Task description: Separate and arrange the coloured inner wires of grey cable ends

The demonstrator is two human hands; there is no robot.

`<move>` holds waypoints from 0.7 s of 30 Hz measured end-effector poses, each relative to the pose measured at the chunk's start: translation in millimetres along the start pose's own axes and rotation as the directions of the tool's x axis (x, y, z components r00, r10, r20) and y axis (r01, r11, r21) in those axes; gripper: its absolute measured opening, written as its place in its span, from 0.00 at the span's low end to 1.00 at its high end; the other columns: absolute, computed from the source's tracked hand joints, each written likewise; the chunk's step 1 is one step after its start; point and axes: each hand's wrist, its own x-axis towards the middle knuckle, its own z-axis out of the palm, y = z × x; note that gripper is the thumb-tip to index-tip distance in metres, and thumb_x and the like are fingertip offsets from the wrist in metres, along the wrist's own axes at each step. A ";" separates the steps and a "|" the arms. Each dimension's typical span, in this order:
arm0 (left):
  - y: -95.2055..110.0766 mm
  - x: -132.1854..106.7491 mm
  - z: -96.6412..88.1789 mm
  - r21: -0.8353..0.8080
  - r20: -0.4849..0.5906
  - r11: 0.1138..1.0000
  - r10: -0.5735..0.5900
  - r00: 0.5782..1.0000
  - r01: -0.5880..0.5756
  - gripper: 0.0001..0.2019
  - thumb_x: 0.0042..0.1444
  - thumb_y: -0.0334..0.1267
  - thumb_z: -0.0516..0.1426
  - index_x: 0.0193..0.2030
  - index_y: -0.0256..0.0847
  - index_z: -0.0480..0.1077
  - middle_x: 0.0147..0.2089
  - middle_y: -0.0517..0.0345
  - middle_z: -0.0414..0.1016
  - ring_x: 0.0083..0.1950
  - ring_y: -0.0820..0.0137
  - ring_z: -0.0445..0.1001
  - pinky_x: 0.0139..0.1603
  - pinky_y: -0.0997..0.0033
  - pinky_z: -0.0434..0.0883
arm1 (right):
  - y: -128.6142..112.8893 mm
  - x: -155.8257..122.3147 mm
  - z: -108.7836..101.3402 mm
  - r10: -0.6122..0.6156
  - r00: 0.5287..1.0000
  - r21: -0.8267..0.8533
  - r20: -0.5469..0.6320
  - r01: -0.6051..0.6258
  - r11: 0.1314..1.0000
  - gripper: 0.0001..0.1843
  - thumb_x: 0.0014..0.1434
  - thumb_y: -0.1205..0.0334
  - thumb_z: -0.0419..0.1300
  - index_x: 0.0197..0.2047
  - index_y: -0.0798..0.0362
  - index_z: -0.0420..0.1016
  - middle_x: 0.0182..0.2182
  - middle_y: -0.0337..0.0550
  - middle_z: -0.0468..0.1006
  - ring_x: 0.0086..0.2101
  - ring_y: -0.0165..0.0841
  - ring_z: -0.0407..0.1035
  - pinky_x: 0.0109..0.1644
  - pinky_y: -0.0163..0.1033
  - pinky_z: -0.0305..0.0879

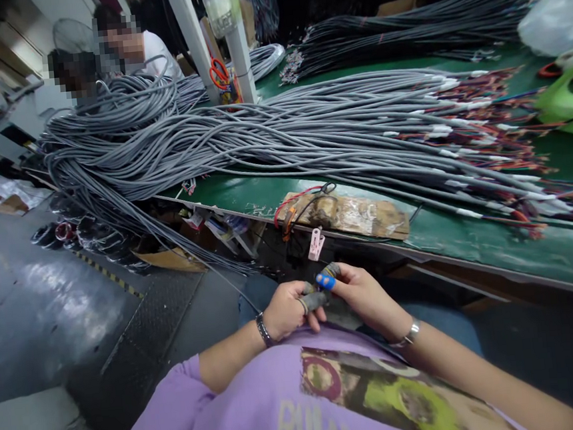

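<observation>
My left hand is closed in front of my body, its fingertips wrapped in grey coverings. A thin grey cable comes down from the pile to this hand and passes behind its wrist. Close against it, my right hand pinches thumb and index finger together, with a blue wrap on the thumb. What sits between the right fingertips is small and dark, mostly hidden by the fingers. Just above both hands, a pink clip sticks out from the bench edge.
Long grey cables with stripped coloured ends cover the green bench. At its front edge lies a taped wooden block with red and black leads. A green basket stands at right. Orange scissors hang on a post; two people sit beyond.
</observation>
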 end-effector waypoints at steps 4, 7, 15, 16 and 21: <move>-2.8 3.0 -2.0 -0.099 -0.174 0.994 0.032 0.984 -0.050 0.20 0.41 0.52 0.65 0.26 0.37 0.65 0.20 0.61 0.72 0.14 0.78 0.66 0.13 0.80 0.46 | -0.5 1.9 -2.9 0.065 0.994 0.072 -0.094 -0.058 0.996 0.27 0.44 0.35 0.65 0.22 0.52 0.68 0.17 0.34 0.63 0.20 0.26 0.54 0.24 0.34 0.56; -3.2 3.9 -3.0 -0.131 -0.255 0.988 0.051 0.966 -0.087 0.19 0.41 0.50 0.65 0.25 0.37 0.65 0.20 0.60 0.72 0.14 0.79 0.65 0.13 0.80 0.45 | -1.6 0.0 -3.7 0.070 0.997 0.026 -0.032 -0.070 0.997 0.28 0.45 0.33 0.63 0.25 0.52 0.69 0.20 0.36 0.67 0.21 0.27 0.58 0.26 0.34 0.59; -5.1 5.8 0.9 0.046 -0.264 0.987 0.158 0.952 -0.151 0.20 0.37 0.48 0.68 0.25 0.38 0.64 0.20 0.63 0.70 0.17 0.77 0.67 0.17 0.80 0.62 | 3.7 1.5 5.4 0.036 0.997 -0.169 0.070 -0.024 0.985 0.24 0.45 0.39 0.65 0.29 0.52 0.69 0.22 0.37 0.70 0.22 0.29 0.60 0.26 0.35 0.58; -4.9 6.1 0.5 0.052 -0.254 0.989 0.149 0.956 -0.140 0.20 0.37 0.48 0.68 0.25 0.38 0.63 0.20 0.63 0.70 0.17 0.77 0.67 0.17 0.79 0.62 | 4.9 2.1 5.0 0.038 0.996 -0.167 0.075 -0.025 0.986 0.24 0.46 0.39 0.65 0.29 0.52 0.69 0.22 0.37 0.70 0.22 0.29 0.61 0.26 0.35 0.59; -4.8 7.5 -6.8 0.067 -0.141 0.995 0.085 0.986 -0.076 0.21 0.36 0.49 0.69 0.29 0.36 0.67 0.22 0.61 0.72 0.20 0.76 0.70 0.21 0.79 0.65 | 5.9 1.2 0.6 0.030 0.995 -0.151 0.096 -0.016 0.988 0.21 0.47 0.41 0.64 0.29 0.52 0.71 0.22 0.38 0.71 0.22 0.30 0.62 0.26 0.36 0.60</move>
